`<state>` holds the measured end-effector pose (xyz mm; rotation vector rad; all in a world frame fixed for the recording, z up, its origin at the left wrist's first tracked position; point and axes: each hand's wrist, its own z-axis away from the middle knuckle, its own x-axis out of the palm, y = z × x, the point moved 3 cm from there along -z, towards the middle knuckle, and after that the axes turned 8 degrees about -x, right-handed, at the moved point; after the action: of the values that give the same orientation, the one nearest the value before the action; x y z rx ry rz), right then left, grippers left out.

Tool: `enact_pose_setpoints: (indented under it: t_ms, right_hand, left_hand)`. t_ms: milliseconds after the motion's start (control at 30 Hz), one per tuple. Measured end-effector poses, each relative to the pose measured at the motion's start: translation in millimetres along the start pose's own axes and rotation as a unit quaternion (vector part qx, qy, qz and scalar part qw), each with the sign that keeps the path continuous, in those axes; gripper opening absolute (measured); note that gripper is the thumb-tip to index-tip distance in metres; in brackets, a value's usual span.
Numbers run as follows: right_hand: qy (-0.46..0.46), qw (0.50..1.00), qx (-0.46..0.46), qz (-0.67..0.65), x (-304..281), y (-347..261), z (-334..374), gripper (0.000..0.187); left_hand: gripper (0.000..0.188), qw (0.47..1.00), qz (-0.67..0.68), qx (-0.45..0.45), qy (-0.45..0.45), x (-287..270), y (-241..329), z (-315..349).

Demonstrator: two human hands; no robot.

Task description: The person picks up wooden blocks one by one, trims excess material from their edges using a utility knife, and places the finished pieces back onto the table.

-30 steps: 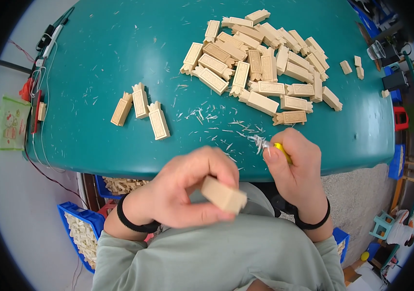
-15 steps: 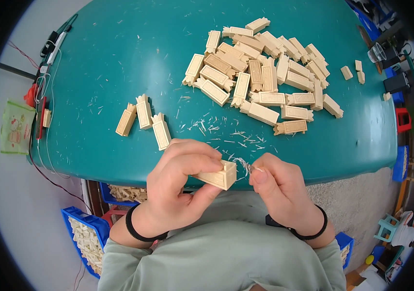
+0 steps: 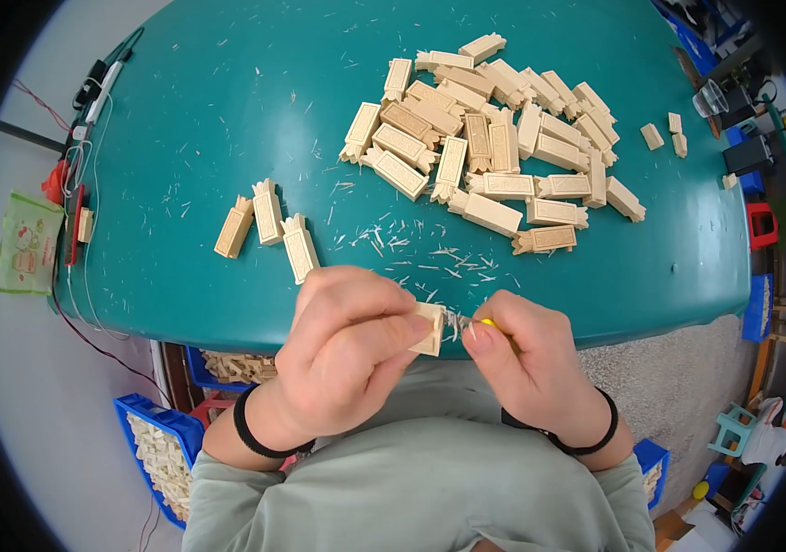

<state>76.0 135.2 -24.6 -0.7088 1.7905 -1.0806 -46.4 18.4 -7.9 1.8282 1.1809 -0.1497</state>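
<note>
Between the thumb and fingers of my left hand (image 3: 342, 354) is a pale carved wooden block (image 3: 430, 333), its right end showing a recessed opening. Most of that block is hidden by my fingers. Closed around a small tool (image 3: 488, 323) is my right hand (image 3: 526, 354); a bit of yellow handle and a thin metal end show, too small to tell its exact kind. The metal end points left, close to the block's open end; I cannot tell whether they touch. Thin wood shavings (image 3: 453, 262) lie on the green table (image 3: 255, 110) just beyond my hands.
A pile of carved wooden blocks (image 3: 485, 138) covers the far right middle. Three similar blocks (image 3: 269, 213) lie left of it. Small wooden pieces (image 3: 652, 137) sit near the right edge. Blue crates (image 3: 198, 428) of wooden parts stand below at left; a power strip (image 3: 108, 87) lies at far left.
My left hand has turned the block, so its open end now faces me more. The tool has shifted slightly left with my right hand, and its yellow handle now shows.
</note>
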Motion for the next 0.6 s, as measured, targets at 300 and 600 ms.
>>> enact_pose_setpoints:
  t_ms: [300,600]
  right_hand:
    - [0.007,0.991,0.107,-0.082,3.7,14.3,-0.8,0.024]
    - [0.067,0.961,0.07,-0.257,5.8,-10.7,-4.1,0.01]
  left_hand:
    - [0.033,0.967,0.217,-0.13,-0.032,-1.1,-10.6,8.0]
    - [0.034,0.948,0.223,-0.216,-0.072,-1.3,-12.5,13.0]
